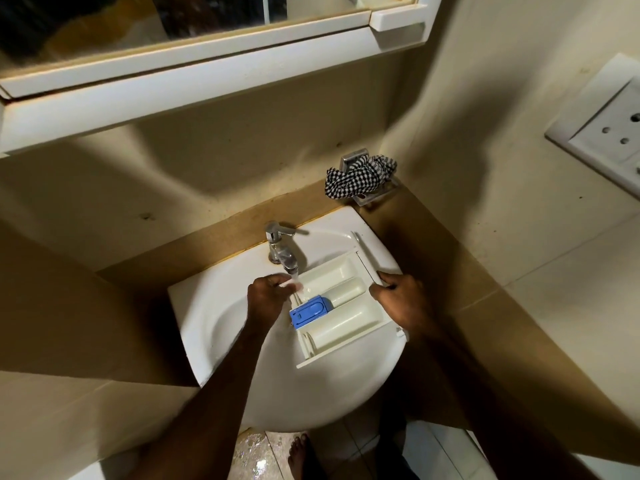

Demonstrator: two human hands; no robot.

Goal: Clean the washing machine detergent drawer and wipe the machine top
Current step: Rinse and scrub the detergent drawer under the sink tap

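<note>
Detergent drawer (341, 306) lay across the basin (214, 327) under the running tap (282, 249) (blue insert toward its left), right hand (398, 299) fingers gripping its right edge, left hand (268, 299) fingers curled at its left end.

White sink (221, 327) set in a tan counter (433, 237), chrome tap (282, 247) at its back rim, running. Checked black-and-white cloth (360, 178) bunched on a metal holder (375, 195) in the corner. Mirror cabinet (194, 60) overhead. White socket (609, 129) on the right wall. Wet tiles (256, 455) below.
</note>
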